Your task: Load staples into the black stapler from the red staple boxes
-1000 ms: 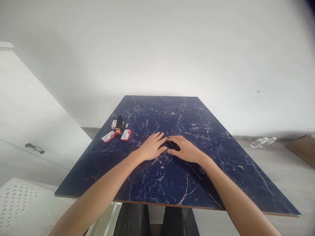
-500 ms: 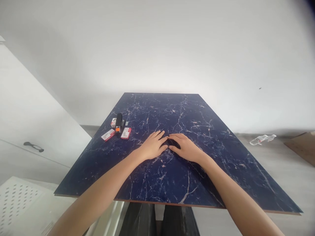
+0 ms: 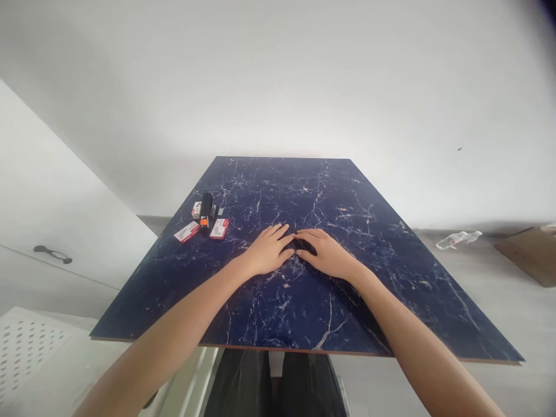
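My left hand (image 3: 270, 250) rests on the dark blue marbled tabletop (image 3: 278, 313), fingers stretched out and slightly spread. Opposite it lies my right hand (image 3: 326, 252), also on the surface with its fingers extended. The fingertips of both hands meet or nearly meet at the middle of the table, and neither hand holds anything. Nearest to my left hand is a small group of items: a red-and-white box (image 3: 219, 229), another red-and-white box (image 3: 187, 232), a small white box (image 3: 197, 209) and a black device with an orange patch (image 3: 207, 208), its kind unclear.
A tiny pale piece (image 3: 221, 211) lies beside the black device. White cabinet with a dark handle (image 3: 52, 254) stands at left, above a perforated white panel (image 3: 26, 353). Clear plastic bottles (image 3: 456, 240) and a cardboard box (image 3: 527, 255) are on the floor at right.
The camera view has shifted slightly, so the table sits a little higher and further left in the picture. Both hands keep their place on the tabletop.
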Available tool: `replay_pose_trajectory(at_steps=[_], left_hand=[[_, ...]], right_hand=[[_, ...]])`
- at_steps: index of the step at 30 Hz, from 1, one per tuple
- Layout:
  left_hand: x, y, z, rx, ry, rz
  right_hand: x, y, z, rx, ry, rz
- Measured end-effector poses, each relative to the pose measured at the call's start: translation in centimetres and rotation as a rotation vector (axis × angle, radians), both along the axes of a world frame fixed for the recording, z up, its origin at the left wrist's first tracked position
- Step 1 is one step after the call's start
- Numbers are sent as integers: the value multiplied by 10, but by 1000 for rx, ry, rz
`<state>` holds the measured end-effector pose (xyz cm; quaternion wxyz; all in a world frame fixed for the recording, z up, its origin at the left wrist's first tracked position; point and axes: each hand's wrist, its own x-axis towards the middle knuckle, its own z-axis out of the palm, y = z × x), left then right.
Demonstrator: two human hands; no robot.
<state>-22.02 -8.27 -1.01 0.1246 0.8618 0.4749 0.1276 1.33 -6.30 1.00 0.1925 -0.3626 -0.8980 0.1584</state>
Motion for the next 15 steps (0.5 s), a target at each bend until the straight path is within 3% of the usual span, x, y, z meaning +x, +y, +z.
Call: replay_pose_trajectory(at_steps=[5,9,11,13,15], left_hand=[[4,-1,0,-7,-27,2],[-8,3,26,129,-136,55],[-34,11,45,336,-241,252],[-76,19,58,582,-377,681],[-127,25,59,697,-470,1025]], right_hand=[[0,-1,3,-5,-6,-5],[2,-1,5,-20,-12,-7],[3,0,6,-23,-17,-9],[4,0,5,-26,-28,-6],[4,0,5,-27,-41,-3]])
